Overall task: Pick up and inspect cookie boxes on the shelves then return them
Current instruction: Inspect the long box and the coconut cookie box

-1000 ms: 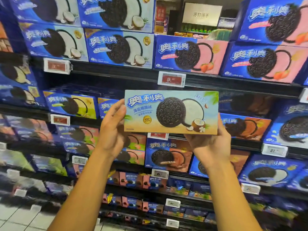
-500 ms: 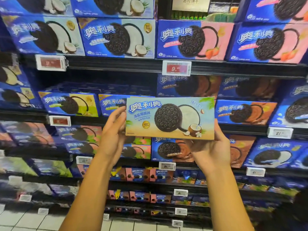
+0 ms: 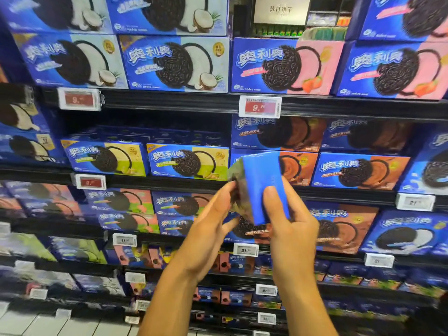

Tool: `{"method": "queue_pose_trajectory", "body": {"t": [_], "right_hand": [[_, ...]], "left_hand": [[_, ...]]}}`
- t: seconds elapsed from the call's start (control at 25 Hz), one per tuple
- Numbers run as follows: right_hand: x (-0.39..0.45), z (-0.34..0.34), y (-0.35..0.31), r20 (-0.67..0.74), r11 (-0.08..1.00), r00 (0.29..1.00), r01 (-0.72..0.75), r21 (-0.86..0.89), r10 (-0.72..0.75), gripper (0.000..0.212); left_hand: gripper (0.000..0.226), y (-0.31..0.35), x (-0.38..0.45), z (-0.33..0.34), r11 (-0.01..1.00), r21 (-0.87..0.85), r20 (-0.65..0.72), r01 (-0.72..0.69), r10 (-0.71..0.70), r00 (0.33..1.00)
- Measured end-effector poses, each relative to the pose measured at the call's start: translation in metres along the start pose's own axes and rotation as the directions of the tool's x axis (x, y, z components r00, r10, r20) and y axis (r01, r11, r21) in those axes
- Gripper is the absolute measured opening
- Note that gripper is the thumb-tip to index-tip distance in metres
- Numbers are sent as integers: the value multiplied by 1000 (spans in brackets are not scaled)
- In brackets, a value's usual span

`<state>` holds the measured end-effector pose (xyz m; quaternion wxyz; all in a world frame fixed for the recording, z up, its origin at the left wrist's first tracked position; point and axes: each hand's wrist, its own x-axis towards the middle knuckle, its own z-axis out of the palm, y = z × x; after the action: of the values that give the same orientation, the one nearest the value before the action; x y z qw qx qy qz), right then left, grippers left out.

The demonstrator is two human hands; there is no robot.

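While both hands are holding it in front of the shelves, the cookie box (image 3: pixel 263 187) is standing on end, a plain blue panel facing the camera.

The box is blurred; its left face is showing a dull greenish print that cannot be read. The right hand (image 3: pixel 291 224) is gripping the box's lower right part, thumb pressing on the blue panel and fingers curling behind. The left hand (image 3: pixel 213 221) is touching the box's lower left edge with loosely bent fingers; whether they are pinching it cannot be told. Directly behind the box, orange chocolate boxes (image 3: pixel 358 170) are sitting on the shelf. Left of the box, yellow-green boxes (image 3: pixel 188 161) are lined up. Above the box, a red price tag (image 3: pixel 260 106) is hanging on the shelf rail, with pink boxes (image 3: pixel 286 65) over it.
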<state>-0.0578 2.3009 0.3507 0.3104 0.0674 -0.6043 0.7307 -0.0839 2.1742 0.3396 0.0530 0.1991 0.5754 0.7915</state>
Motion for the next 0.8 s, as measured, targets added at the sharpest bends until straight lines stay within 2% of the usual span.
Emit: {"method": "queue_pose_trajectory", "body": {"t": [0.08,0.16,0.24,0.28,0.32,0.4,0.52,0.6,0.68,0.8], "right_hand": [[-6,9,3,78,996,997,36,-83,-29,33],[-12,14,7,194,986,980,76,-145,-47,39],[-14,14,13,318,988,947,96,-122,-53,37],[-12,13,16,346,995,938,59,-76,-29,35],[-9,10,21,325,997,946,38,-62,-16,36],[4,-1,34,189,989,982,30,-148,-1,41],[22,-22,49,-6,959,992,-125,-253,128,55],[26,-33,56,-9,967,977,-213,-141,214,60],[26,-37,62,98,957,954,-289,36,285,60],[23,-39,63,187,950,953,-270,158,240,51]], "left_hand": [[80,0,-2,1,998,-35,1,-58,58,998],[75,2,-3,-6,984,-162,-74,-72,61,995],[69,-2,-2,-17,944,-321,-124,-81,43,991],[69,-5,-1,-23,919,-383,-133,-90,41,990],[68,-8,0,-29,895,-433,-142,-103,46,989],[59,-13,2,-40,846,-519,-151,-120,47,987],[53,-23,0,-54,747,-660,-109,-80,11,994],[57,-30,-3,-61,703,-709,-22,-47,45,999],[62,-36,-6,-64,700,-713,21,-29,63,998],[63,-42,-9,-64,722,-692,15,-1,16,1000]]}}
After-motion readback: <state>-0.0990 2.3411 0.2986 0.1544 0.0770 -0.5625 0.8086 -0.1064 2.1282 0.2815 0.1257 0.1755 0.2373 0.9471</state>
